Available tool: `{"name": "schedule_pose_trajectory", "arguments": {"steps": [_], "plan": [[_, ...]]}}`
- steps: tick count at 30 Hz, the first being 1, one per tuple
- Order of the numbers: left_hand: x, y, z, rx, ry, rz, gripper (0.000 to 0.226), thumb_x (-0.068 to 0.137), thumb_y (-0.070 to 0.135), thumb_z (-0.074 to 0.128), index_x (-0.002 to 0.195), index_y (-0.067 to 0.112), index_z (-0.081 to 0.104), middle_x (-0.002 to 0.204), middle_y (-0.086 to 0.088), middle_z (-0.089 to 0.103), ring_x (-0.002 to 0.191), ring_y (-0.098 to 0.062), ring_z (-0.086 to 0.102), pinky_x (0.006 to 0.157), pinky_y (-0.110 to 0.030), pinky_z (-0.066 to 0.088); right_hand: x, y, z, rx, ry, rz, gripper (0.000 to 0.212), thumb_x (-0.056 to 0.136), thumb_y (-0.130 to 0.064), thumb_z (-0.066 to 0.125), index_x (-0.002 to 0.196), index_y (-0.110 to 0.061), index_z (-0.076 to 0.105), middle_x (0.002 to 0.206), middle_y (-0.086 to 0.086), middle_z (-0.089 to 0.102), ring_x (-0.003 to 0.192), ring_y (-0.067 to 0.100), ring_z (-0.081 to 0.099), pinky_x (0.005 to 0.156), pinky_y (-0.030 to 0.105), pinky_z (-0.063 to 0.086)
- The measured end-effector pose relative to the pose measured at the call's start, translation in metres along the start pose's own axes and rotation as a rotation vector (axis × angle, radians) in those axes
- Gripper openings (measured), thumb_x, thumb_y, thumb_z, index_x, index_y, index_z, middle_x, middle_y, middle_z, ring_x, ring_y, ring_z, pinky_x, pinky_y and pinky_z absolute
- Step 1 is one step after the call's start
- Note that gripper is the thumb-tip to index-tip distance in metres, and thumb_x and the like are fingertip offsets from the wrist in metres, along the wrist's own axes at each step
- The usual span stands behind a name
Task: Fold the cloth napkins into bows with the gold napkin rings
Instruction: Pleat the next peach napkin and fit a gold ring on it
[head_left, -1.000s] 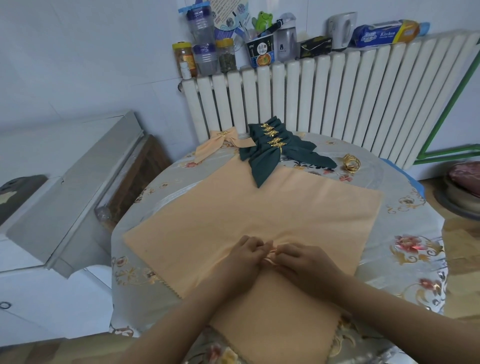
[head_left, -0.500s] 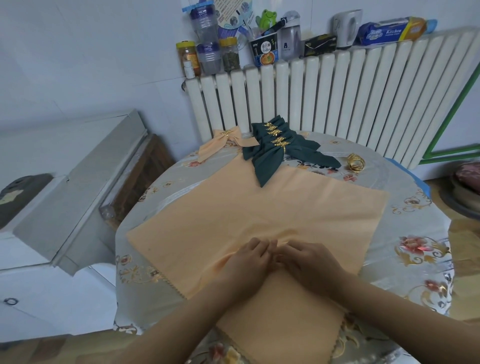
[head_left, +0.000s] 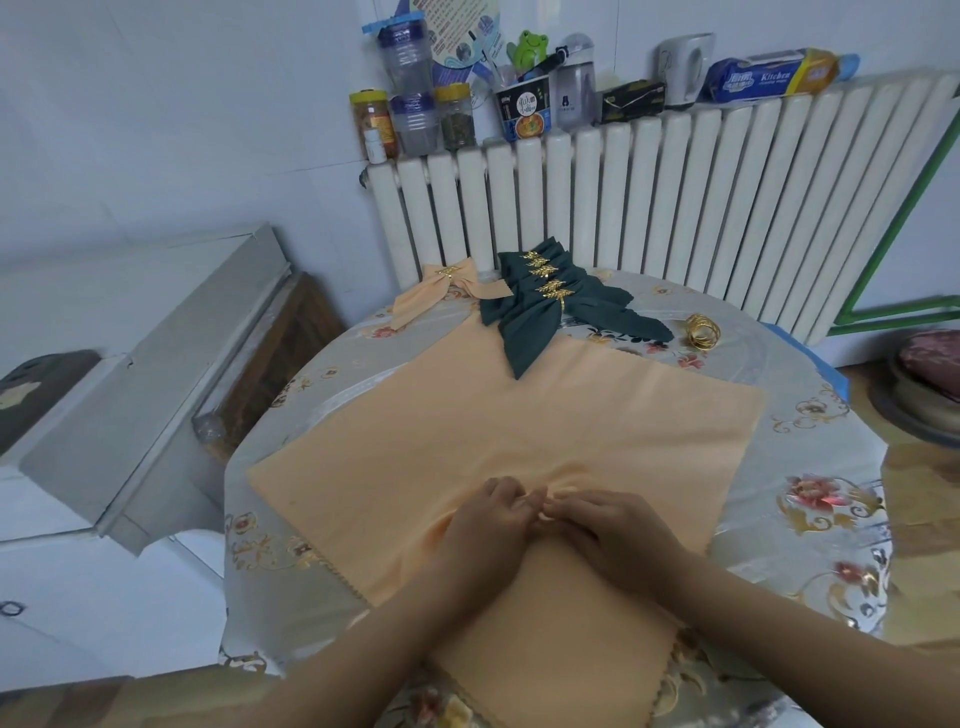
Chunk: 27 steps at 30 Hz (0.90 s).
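Taking the peach napkin (head_left: 519, 431) as your landmark, it lay spread flat across the counter (head_left: 810, 488), one corner hanging over the edge nearest you. Beyond its far left corner sat a finished peach bow (head_left: 441, 288), and just right of that a row of green bows (head_left: 550, 301) whose nearest tail lapped onto the napkin's far edge. At the middle of the napkin's near half your left hand (head_left: 485, 525) had its fingers curled in, pinching a small gather of cloth; your right hand (head_left: 618, 530) met it fingertip to fingertip and pinched the same ridge. To do this step well you needed to keep the pleats narrow and even, feed cloth equally from both sides, and hold the gather firmly so it would not spring flat. Off the napkin's far right corner waited a spare gold ring (head_left: 702, 331), well apart from both hands.
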<state>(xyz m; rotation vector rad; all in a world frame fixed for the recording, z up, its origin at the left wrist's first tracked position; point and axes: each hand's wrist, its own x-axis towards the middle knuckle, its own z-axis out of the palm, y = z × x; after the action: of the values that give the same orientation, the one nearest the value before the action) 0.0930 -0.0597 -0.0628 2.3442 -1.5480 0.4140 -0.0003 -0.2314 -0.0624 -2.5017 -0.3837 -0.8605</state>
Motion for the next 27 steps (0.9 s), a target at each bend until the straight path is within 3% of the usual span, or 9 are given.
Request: {"name": "schedule_pose_trajectory", "arguments": {"steps": [4,9,12,15,18,24,27], "plan": [[0.003,0.005,-0.006,-0.080,-0.016,-0.061,0.034,0.081,0.016,0.061,0.115,0.012,0.065,0.082,-0.006,0.058,0.078,-0.026,0.059,0.063,-0.026,0.053,-0.001,-0.001,-0.001,0.011,-0.055,0.064,0.025,0.089,-0.034,0.053,0.096,-0.018,0.072,0.098,-0.002,0.073,0.091,0.015,0.069,0.069,0.027,0.056],[0.012,0.002,-0.013,-0.124,-0.048,-0.068,0.032,0.080,0.011,0.060,0.111,0.009,0.068,0.077,-0.009,0.056,0.073,-0.029,0.057,0.061,-0.027,0.051,0.005,0.000,-0.009,0.016,-0.063,0.195,0.026,0.087,-0.043,0.052,0.091,-0.023,0.069,0.082,-0.005,0.069,0.071,0.014,0.063,0.059,0.027,0.052],[0.023,-0.003,-0.020,-0.050,-0.047,-0.019,0.034,0.081,0.014,0.047,0.106,0.007,0.069,0.073,-0.008,0.055,0.068,-0.027,0.056,0.058,-0.025,0.048,0.011,0.007,-0.016,-0.021,-0.051,0.273,0.034,0.088,-0.045,0.043,0.097,-0.025,0.070,0.092,-0.008,0.070,0.081,0.010,0.064,0.065,0.019,0.046],[0.043,-0.011,-0.019,0.015,-0.062,-0.035,0.035,0.077,0.002,0.058,0.111,0.003,0.067,0.078,-0.011,0.057,0.071,-0.029,0.055,0.059,-0.031,0.049,0.025,0.024,-0.024,-0.078,-0.037,0.374,0.041,0.091,-0.045,0.038,0.106,-0.022,0.069,0.104,-0.005,0.070,0.094,0.014,0.064,0.078,0.023,0.042],[0.068,-0.012,-0.013,0.064,-0.064,-0.023,0.039,0.076,-0.003,0.062,0.115,0.001,0.064,0.081,-0.012,0.058,0.074,-0.028,0.054,0.059,-0.031,0.046,0.040,0.049,-0.037,-0.117,-0.004,0.534,0.030,0.096,-0.031,0.047,0.117,-0.019,0.064,0.118,-0.003,0.065,0.107,0.016,0.059,0.091,0.026,0.041],[0.120,-0.014,0.006,0.083,-0.026,0.006,0.043,0.065,-0.005,0.073,0.107,0.001,0.067,0.074,-0.011,0.059,0.066,-0.026,0.056,0.051,-0.028,0.046,0.062,0.111,-0.060,-0.157,0.052,0.816,0.031,0.094,-0.031,0.052,0.121,-0.017,0.061,0.117,0.002,0.065,0.105,0.019,0.059,0.089,0.032,0.046],[0.146,-0.015,0.020,0.111,0.010,0.058,0.034,0.072,-0.002,0.059,0.105,0.001,0.068,0.073,-0.009,0.060,0.066,-0.024,0.057,0.052,-0.027,0.047,0.062,0.147,-0.066,-0.167,0.104,0.903,0.033,0.092,-0.033,0.055,0.119,-0.016,0.061,0.118,0.006,0.062,0.103,0.022,0.059,0.086,0.034,0.047]]}}
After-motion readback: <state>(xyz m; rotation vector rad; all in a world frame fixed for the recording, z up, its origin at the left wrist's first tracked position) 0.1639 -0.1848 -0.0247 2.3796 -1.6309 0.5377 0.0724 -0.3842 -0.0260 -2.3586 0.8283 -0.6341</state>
